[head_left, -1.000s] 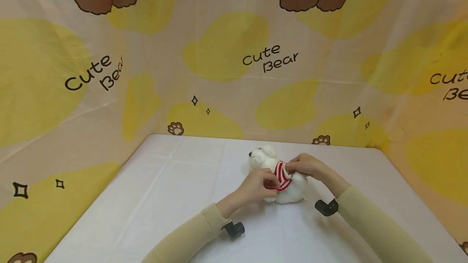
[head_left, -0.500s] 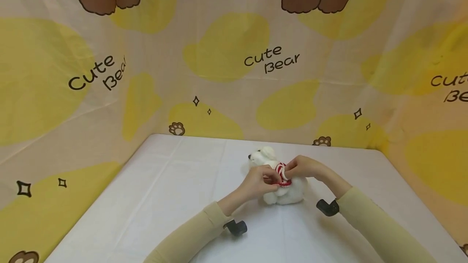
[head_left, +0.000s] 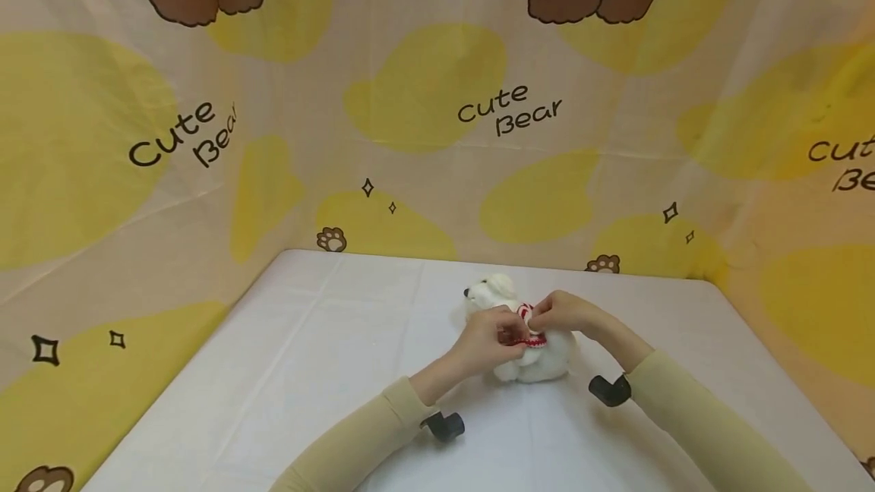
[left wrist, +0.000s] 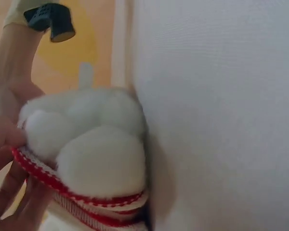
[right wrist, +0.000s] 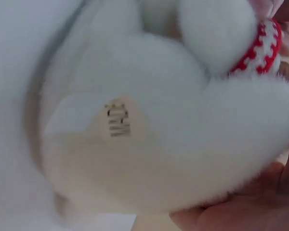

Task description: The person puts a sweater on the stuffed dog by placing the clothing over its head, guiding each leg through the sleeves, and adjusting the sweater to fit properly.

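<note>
A white plush toy animal (head_left: 550,363) with a black nose sits on the table, its head turned to the left. Around its body is a red-and-white striped knit sweater (head_left: 525,313), bunched up between the hands. My left hand (head_left: 481,340) pinches the sweater's red-trimmed hem (left wrist: 43,175), as the left wrist view shows. From the other side, my right hand (head_left: 570,311) pinches the sweater near the toy's back with bent fingers; its exact fingertip contact is hidden. The right wrist view shows the toy's rounded underside with a printed label (right wrist: 118,120) and part of the sweater's trim (right wrist: 262,50).
A white-covered table (head_left: 342,370) surrounds the toy. Behind and beside it hang fabric walls (head_left: 424,89) printed with bears, yellow patches and lettering. Black camera mounts sit on the left wrist (head_left: 444,427) and right wrist (head_left: 611,390).
The sweater's lower hem has shifted upward along the toy's body, baring more white fur and a paw below it. Both hands stay at the sweater with only small movements.
</note>
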A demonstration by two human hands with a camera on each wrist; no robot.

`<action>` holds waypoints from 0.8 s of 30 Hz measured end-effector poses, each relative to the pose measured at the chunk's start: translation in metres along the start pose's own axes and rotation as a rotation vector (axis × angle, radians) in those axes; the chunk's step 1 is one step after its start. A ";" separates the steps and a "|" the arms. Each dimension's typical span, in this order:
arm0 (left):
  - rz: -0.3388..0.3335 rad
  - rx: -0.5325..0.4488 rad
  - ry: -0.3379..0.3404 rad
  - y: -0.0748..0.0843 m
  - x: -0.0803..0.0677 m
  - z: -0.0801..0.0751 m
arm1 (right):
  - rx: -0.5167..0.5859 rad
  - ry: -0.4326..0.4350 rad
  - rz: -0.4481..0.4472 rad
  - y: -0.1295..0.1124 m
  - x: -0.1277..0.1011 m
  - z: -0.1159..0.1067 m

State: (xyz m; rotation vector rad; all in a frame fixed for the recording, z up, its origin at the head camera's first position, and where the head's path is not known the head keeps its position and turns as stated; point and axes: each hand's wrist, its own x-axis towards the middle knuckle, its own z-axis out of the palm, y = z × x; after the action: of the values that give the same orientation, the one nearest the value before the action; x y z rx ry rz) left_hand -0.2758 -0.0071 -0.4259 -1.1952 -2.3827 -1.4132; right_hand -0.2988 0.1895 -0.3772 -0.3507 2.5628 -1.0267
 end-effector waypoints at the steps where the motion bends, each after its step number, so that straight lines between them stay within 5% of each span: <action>1: 0.037 0.046 0.005 0.002 0.001 0.000 | 0.004 0.019 0.005 0.000 0.001 0.001; 5: 0.139 0.197 0.025 0.008 0.004 0.002 | 0.009 0.054 0.026 -0.001 0.003 0.002; 17: 0.041 0.227 -0.173 0.009 0.003 -0.004 | 0.103 0.002 0.005 0.003 0.006 0.002; 24: 0.008 0.249 -0.217 0.008 0.001 -0.011 | 0.195 0.015 0.014 0.004 0.003 0.004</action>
State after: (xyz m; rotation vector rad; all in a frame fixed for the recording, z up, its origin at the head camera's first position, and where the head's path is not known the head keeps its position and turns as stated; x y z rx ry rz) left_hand -0.2741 -0.0137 -0.4138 -1.3467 -2.5959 -0.9897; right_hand -0.2998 0.1885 -0.3835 -0.2731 2.4479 -1.2656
